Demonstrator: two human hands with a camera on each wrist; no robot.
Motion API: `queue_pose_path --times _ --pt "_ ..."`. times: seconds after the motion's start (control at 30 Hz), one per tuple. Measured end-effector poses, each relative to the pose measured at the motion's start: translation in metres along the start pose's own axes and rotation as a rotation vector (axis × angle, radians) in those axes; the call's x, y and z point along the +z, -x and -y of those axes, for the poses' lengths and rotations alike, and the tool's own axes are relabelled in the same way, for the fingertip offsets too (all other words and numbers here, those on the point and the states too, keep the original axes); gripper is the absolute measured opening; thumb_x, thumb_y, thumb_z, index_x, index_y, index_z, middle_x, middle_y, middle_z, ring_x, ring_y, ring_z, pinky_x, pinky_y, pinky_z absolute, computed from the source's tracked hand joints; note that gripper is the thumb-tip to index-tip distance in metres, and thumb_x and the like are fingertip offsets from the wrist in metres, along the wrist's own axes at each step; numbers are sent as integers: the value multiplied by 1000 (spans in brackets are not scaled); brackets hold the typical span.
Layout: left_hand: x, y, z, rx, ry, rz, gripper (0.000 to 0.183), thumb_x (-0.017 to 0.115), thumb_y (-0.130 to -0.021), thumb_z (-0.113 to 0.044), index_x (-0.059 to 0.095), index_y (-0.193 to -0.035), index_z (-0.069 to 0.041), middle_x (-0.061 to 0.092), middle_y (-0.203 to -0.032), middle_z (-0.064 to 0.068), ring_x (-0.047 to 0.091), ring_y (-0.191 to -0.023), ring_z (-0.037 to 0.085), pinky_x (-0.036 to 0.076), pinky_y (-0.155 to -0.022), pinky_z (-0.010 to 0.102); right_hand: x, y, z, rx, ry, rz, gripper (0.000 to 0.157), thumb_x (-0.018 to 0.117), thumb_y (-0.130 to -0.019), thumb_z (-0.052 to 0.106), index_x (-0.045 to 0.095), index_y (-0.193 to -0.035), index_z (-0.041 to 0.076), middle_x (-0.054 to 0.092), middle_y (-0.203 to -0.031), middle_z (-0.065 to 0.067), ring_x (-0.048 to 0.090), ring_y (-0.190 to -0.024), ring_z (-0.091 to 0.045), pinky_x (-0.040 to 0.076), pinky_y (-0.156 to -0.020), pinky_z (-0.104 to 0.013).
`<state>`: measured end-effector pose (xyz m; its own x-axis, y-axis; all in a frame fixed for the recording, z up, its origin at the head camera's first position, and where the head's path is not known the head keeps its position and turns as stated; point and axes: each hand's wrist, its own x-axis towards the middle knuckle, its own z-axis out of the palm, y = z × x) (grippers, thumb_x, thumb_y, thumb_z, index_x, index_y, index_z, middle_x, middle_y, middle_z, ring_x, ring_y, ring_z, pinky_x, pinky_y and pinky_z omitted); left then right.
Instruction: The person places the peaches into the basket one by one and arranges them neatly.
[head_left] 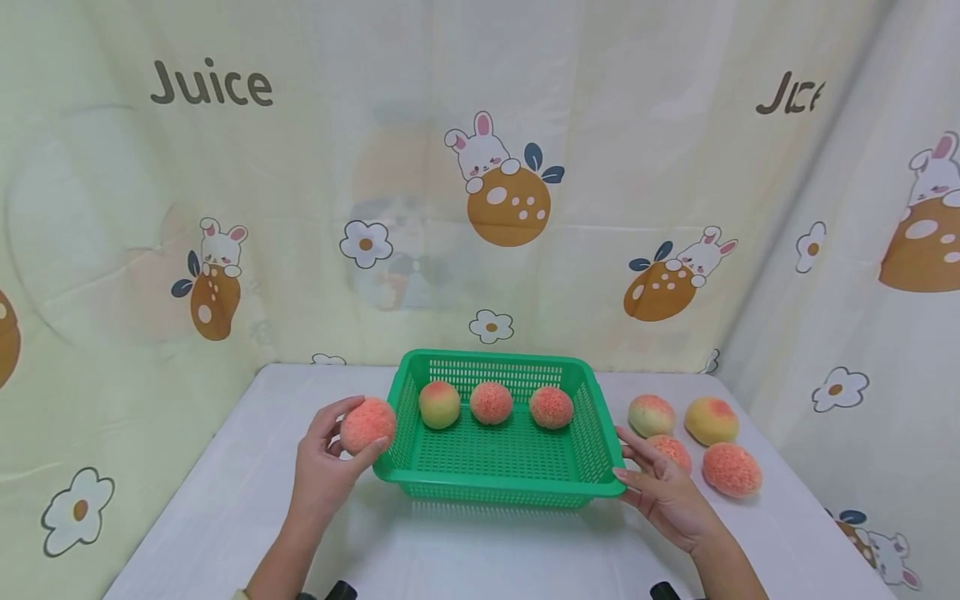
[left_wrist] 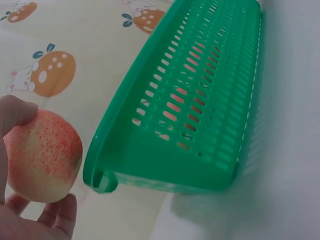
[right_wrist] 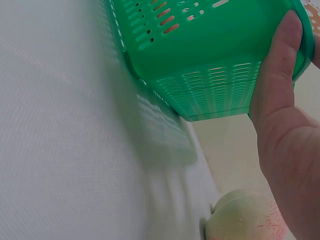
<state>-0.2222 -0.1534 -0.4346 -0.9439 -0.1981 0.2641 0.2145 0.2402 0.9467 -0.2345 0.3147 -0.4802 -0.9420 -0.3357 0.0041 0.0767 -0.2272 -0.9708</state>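
A green plastic basket [head_left: 495,479] with slotted walls sits in the middle of the white table, with three peaches in a row inside: a yellow-green one [head_left: 439,406] on the left, a pink one [head_left: 491,403] in the centre and another pink one [head_left: 551,407] on the right. Beside the basket's left end, my left hand [head_left: 330,454] holds a pink peach [head_left: 367,426] between thumb and fingers; its underside looks pale yellow in the left wrist view. My right hand [head_left: 663,496] grips the basket's right rim near the front corner, the thumb [right_wrist: 285,55] lying against the outer wall.
Right of the basket lie a pale green-pink peach [head_left: 651,415], a yellow one [head_left: 712,421] and two pink ones, the nearer [head_left: 732,470] at front and the other [head_left: 670,452] partly behind my right hand. A printed curtain [head_left: 592,292] hangs behind the table [head_left: 247,500].
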Motion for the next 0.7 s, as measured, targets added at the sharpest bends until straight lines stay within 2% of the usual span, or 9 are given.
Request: queue_pose_path --times 0.37,0.7 --pt "15 -1 -9 28 33 37 64 88 -82 -23 59 -139 -23 55 -142 -1 55 -122 19 54 -88 14 -2 -1 -1 -7 -11 19 74 51 -103 -4 12 -164 7 52 -124 3 67 -108 -7 59 -95 -31" --pt "25 -3 -11 43 61 76 65 89 -80 -28 60 -138 -24 56 -140 -4 57 -119 22 57 -87 19 -2 -2 -1 -5 -8 17 73 52 -103 -3 14 -164 8 54 -125 2 67 -109 -8 59 -95 -32"
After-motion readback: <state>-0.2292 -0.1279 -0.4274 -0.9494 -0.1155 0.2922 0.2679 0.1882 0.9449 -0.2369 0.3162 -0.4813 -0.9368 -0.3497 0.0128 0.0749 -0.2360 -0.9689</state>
